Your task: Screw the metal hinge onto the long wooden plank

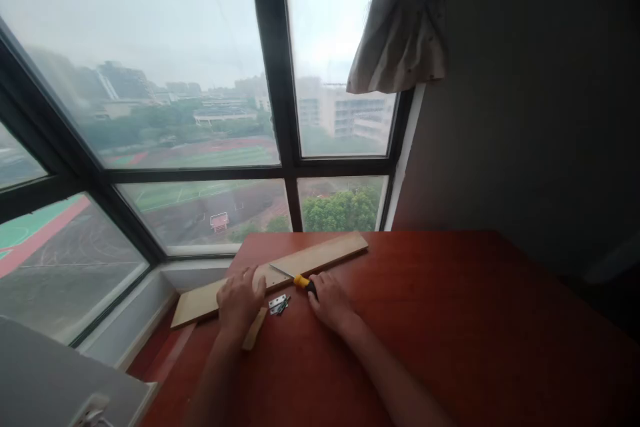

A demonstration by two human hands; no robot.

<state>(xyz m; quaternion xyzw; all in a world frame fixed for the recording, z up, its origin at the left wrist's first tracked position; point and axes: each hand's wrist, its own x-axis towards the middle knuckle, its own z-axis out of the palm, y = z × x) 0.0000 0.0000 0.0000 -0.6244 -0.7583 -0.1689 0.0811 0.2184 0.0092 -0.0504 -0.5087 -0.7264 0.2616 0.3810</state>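
A long, light wooden board (315, 259) lies slantwise across the table. My left hand (240, 300) is closed over its near-left part, thumb spread to the side and fingers bent over the board. In my right hand (331, 299) is a screwdriver (301, 280) with a yellow and black handle, held around the black end. Its metal shaft points left over the board, where small dark holes or marks show. Between my hands lie a metal hinge (276, 301) and several screws (283, 307). Just below my left hand is a short wooden piece (255, 329).
The red-brown table (425, 320) reaches toward a large window with dark frames (287, 167). A tied curtain (400, 33) hangs at the upper right. A pale ledge (150, 300) runs along the left, with a grey-white panel (65, 373) at the lower left.
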